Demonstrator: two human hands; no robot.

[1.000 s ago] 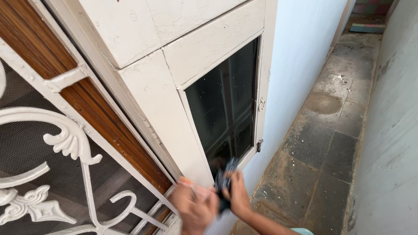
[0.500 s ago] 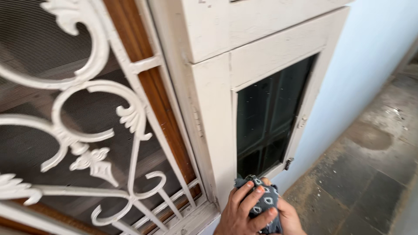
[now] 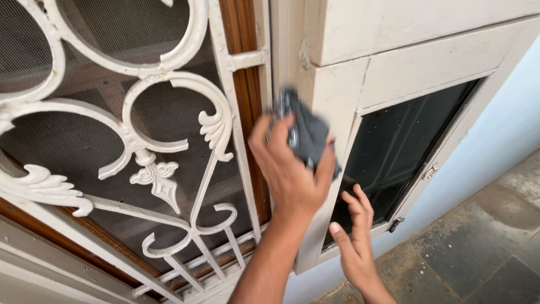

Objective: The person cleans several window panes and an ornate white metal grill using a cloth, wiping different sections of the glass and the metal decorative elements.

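Observation:
My left hand (image 3: 289, 174) is shut on a dark patterned cloth (image 3: 309, 132) and presses it against the left upright of a white-painted window shutter (image 3: 337, 95). My right hand (image 3: 354, 242) is lower and to the right, fingers spread, holding nothing. Its fingertips rest at the lower left corner of the shutter's dark glass pane (image 3: 405, 146).
A white ornate metal grille (image 3: 152, 141) over mesh and a brown wooden frame fills the left. A small latch (image 3: 430, 170) and a hinge (image 3: 395, 224) sit on the shutter's right edge. A pale blue wall (image 3: 506, 141) and grey stone floor (image 3: 484, 247) lie to the right.
My left hand has carried the cloth up from the shutter's bottom corner to its left upright. My right hand has let go of the cloth and opened. The view has swung left.

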